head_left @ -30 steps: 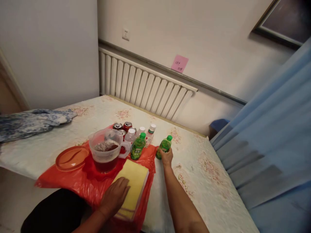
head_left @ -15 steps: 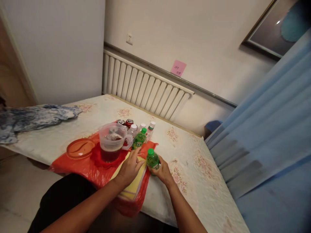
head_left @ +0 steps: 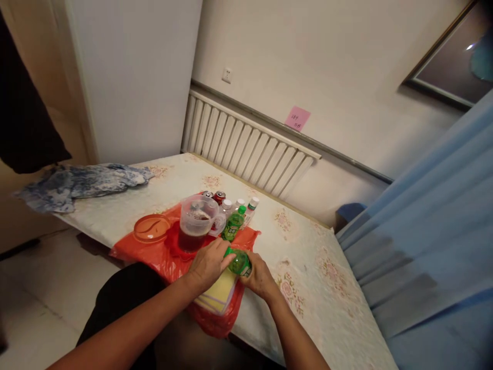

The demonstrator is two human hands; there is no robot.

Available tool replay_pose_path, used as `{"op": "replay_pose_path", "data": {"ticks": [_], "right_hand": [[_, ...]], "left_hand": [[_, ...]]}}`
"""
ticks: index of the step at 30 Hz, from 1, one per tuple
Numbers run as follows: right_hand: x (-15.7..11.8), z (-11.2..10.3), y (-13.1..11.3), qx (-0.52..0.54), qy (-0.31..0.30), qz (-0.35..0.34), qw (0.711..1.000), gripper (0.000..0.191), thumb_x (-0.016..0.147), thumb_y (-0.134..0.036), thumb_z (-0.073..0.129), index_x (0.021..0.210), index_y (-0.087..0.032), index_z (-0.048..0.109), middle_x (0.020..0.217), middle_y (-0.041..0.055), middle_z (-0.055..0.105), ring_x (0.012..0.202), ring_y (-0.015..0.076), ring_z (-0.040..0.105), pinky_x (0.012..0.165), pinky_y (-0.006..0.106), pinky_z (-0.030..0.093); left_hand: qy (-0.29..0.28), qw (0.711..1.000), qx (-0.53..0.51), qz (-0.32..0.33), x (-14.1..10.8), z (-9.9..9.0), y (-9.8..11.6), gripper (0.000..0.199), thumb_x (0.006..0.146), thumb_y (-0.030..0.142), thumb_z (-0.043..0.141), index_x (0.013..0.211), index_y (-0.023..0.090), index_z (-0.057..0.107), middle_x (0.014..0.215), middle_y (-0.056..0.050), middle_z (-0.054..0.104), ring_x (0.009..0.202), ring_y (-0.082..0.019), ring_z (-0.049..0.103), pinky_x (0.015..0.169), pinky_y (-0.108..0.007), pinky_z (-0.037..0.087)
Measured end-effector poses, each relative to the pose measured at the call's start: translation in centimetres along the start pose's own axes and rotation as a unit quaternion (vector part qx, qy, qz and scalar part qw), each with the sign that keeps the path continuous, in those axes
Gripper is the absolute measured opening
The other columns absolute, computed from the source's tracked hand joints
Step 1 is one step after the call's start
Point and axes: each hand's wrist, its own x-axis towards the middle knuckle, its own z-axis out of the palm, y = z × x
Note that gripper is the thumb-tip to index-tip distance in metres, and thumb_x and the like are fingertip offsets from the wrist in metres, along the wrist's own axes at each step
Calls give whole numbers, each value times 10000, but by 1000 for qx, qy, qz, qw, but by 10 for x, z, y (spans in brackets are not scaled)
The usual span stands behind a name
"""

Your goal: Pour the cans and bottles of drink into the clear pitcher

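Nearer the wearer than the translucent pitcher (head_left: 198,218) and to its right, the right hand (head_left: 261,276) grips the body of a green-labelled drink bottle (head_left: 241,263), tilted toward the left hand (head_left: 210,264), whose fingers and thumb close around its cap end. Partly under the hands, in front and right of the pitcher, lies a yellow pad (head_left: 217,297) on a red plastic bag (head_left: 127,249). The pitcher holds dark, foamy liquid; an orange lid (head_left: 151,228) lies to its left. Right of it stands a second green-capped bottle (head_left: 233,225); just behind are white-capped clear bottles (head_left: 225,207) and drink cans (head_left: 219,197). Well beyond the pitcher, a white radiator (head_left: 246,141) lines the wall.
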Motion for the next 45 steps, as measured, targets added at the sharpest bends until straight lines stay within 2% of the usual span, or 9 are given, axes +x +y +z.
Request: {"op": "replay_pose_path", "data": {"ticks": [4, 8, 11, 15, 22, 29, 36, 40, 45], "right_hand": [[13, -2, -11, -30, -18, -26, 999, 547, 729, -126, 639, 1260, -253, 639, 1100, 63, 725, 987, 261, 655, 888, 371, 519], [24, -2, -13, -71, -36, -33, 996, 504, 713, -125, 646, 1211, -207, 649, 1079, 97, 704, 985, 281, 631, 881, 397, 506], [28, 1, -10, -68, -42, -33, 996, 495, 714, -127, 643, 1200, -222, 655, 1055, 86, 702, 972, 274, 629, 869, 385, 503], [31, 3, -12, -40, -41, -26, 998, 450, 725, -141, 646, 1166, -231, 662, 1021, 66, 707, 936, 259, 640, 849, 367, 504], [33, 3, -17, -29, -56, -22, 998, 427, 729, -119, 631, 1134, -240, 686, 975, 46, 714, 898, 242, 633, 815, 337, 500], [33, 2, -17, -44, -66, -25, 997, 489, 726, -118, 638, 1201, -233, 656, 1022, 52, 707, 933, 243, 624, 846, 354, 493], [35, -2, -21, -73, -62, -16, 995, 481, 700, -106, 624, 1166, -220, 665, 994, 56, 707, 902, 238, 627, 823, 351, 499], [47, -13, -19, -71, -52, -4, 996, 480, 695, -114, 615, 1159, -223, 668, 954, 40, 712, 846, 220, 638, 778, 323, 505], [79, -33, -18, -186, -23, 7, 982, 586, 679, -153, 655, 1264, -192, 639, 1085, 90, 709, 1001, 269, 609, 908, 373, 487]], "left_hand": [[29, 995, 32, -91, -5, -7, -5, 256, 996, 429, 516, 902, 209, 609, 798, -17, 651, 728, -169, 636, 662, -253, 460], [24, 989, 19, -145, -7, -16, -7, 232, 995, 402, 509, 918, 208, 610, 833, -21, 653, 738, -174, 645, 674, -262, 473], [45, 991, -41, -116, -8, -20, -10, 192, 972, 348, 537, 1071, 199, 607, 1075, -77, 656, 947, -219, 668, 823, -324, 534], [45, 991, -127, -16, -11, -27, -16, 349, 940, 215, 519, 1288, 213, 530, 1278, -107, 594, 1204, -246, 591, 1034, -408, 505], [3, 988, -152, 2, -14, -32, -21, 308, 932, 134, 408, 1175, 194, 587, 1169, -106, 602, 1105, -232, 604, 999, -396, 517], [-3, 989, -105, -103, -14, -33, -15, 199, 960, 311, 458, 1061, 194, 583, 1061, -97, 646, 945, -235, 646, 846, -362, 506], [27, 963, -98, -251, -10, -41, -16, 290, 907, 475, 459, 749, 232, 473, 653, 18, 510, 630, -177, 516, 620, -301, 343], [50, 944, -175, -276, -10, -39, -24, 336, 882, 530, 419, 731, 234, 466, 622, 32, 483, 613, -165, 492, 610, -291, 335], [24, 932, -229, -280, -20, -25, -29, 301, 834, 523, 446, 766, 233, 488, 634, 44, 472, 630, -161, 479, 613, -280, 344]]}}
